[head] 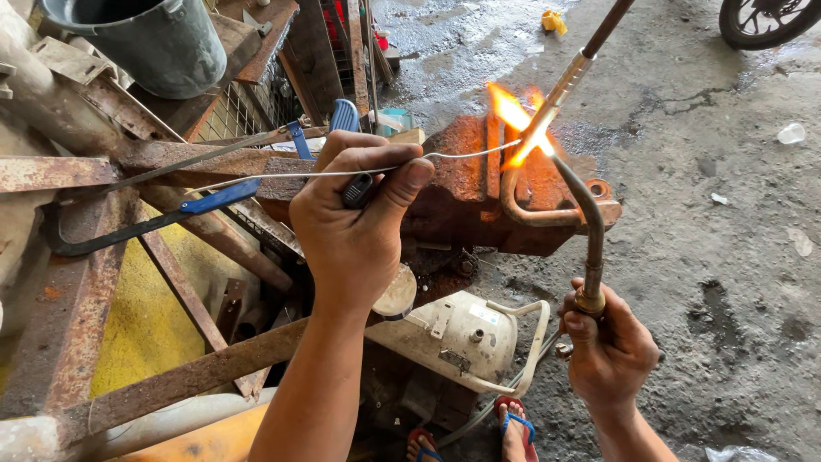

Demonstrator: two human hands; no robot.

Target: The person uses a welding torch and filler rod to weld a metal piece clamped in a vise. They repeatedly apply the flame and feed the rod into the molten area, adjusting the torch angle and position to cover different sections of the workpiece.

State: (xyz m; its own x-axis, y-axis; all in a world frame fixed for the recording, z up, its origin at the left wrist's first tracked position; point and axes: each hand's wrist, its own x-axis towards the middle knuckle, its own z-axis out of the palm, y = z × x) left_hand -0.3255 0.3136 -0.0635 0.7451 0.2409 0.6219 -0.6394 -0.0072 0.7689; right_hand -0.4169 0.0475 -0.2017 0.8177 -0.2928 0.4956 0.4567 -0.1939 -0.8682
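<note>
Left hand (355, 227) pinches the filler rod (342, 174) between thumb and fingers, its tip at the copper pipe (513, 201) clamped in the rusty vise (466, 201). Right hand (609, 351) grips the torch (590, 222), fingers wrapped. Best to keep the flame (517, 120) on the joint and feed the rod steadily.

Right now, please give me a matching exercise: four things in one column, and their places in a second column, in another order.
1. thin filler rod
2. torch
3. copper pipe
4. grey bucket

a. top left, on the rusty frame
b. pinched in the left hand
c. gripped by the right hand
d. clamped in the rusty vise, at the flame

Pairs: 1-b, 2-c, 3-d, 4-a
</note>
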